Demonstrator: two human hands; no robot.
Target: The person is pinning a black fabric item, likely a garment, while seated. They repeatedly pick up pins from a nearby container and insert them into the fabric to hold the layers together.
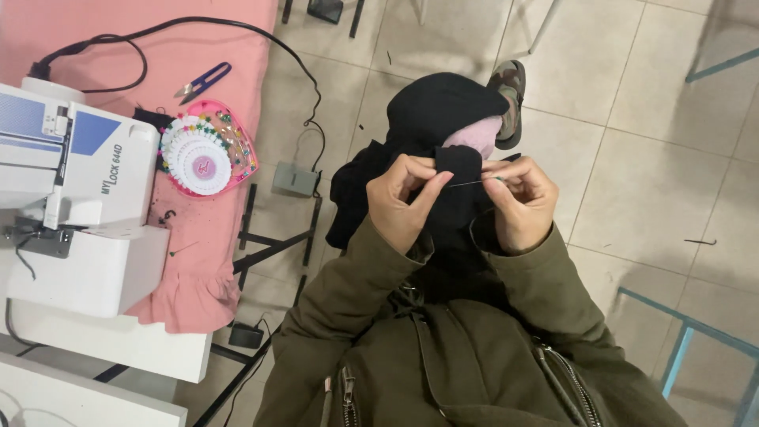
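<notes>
Hands come two in the head view. The left hand pinches a fold of one black garment in its grip, fingers closed on the cloth. The right hand has its grip clamped on one thin needle, which points toward the left thumb. The garment hangs over the lap above the tiled floor. To the left, one white surface carries one white sewing machine with a blue rectangular label on top, one pink cloth, one round pink pin wheel and one pair of blue snips. One grey foot pedal lies on the floor.
</notes>
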